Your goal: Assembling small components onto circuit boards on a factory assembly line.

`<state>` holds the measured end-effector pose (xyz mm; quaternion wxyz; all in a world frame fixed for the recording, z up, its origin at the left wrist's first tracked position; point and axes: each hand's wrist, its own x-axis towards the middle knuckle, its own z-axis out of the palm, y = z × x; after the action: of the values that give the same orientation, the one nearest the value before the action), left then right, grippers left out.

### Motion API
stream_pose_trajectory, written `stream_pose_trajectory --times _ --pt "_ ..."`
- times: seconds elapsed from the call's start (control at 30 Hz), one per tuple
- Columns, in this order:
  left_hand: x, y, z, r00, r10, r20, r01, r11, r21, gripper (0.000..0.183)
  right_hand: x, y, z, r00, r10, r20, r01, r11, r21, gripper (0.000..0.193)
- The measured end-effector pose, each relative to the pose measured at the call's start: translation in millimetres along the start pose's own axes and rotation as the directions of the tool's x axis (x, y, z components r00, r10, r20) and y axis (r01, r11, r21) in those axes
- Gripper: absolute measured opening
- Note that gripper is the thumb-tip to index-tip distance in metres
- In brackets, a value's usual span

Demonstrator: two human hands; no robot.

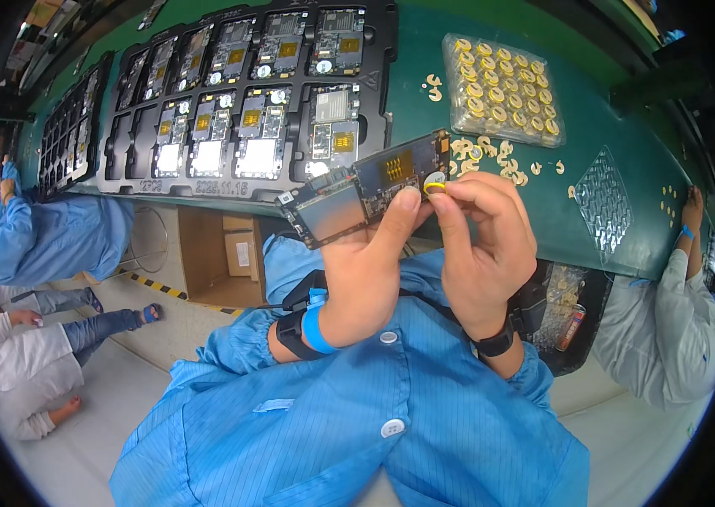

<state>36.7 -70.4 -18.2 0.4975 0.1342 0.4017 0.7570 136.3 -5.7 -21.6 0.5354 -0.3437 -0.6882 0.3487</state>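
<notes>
My left hand (pixel 364 283) is closed on a long dark circuit board (pixel 329 218), thumb on its face and the other fingers hidden behind it. The board is tilted, its right end raised. It carries a shiny metal plate and a gold-coloured patch of contacts. Beside its right end, my right hand (pixel 492 253) pinches a small round button cell with a yellow rim (pixel 435 187) between thumb and forefinger. The cell is close to the board's edge; whether it touches the board I cannot tell.
A black tray (pixel 288 142) of similar boards lies at the far left, another black tray (pixel 51 160) beyond it. A clear tray (pixel 469 124) of yellow-rimmed cells stands back right, loose pale pieces (pixel 505 160) in front. Further right lies an empty clear blister sheet (pixel 604 205). Other people sit on both sides.
</notes>
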Motion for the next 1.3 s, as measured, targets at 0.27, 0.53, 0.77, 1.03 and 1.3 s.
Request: stream_pose_trajectory --times 0.27,0.53,0.77,1.03,1.3 --pt "-0.8 0.0 -0.2 0.999 0.035 0.031 -0.035 0.999 0.014 0.032 1.8 -13.1 -8.8 0.952 0.291 0.091 -0.305 0.909 0.282 0.016" --pt "1.1 0.0 -0.3 0.999 0.039 -0.020 -0.038 0.996 0.078 0.028 8.0 -17.1 -17.4 0.920 0.366 0.137 -0.390 0.837 0.383 0.018" --pt "-2.1 -1.3 2.3 0.998 0.056 0.028 -0.057 0.998 0.035 0.030 9.7 -24.2 -13.6 0.897 0.427 0.117 -0.441 0.839 0.318 0.013" --pt "-2.0 -1.9 -2.3 0.997 0.050 0.065 -0.054 0.997 0.058 0.031 5.2 -21.9 -8.5 0.925 0.372 0.082 -0.379 0.875 0.300 0.014" --pt "1.4 5.1 8.8 0.999 0.051 -0.021 -0.051 0.999 -0.019 0.024 5.2 -15.2 -4.7 0.965 0.257 0.047 -0.260 0.926 0.275 0.010"
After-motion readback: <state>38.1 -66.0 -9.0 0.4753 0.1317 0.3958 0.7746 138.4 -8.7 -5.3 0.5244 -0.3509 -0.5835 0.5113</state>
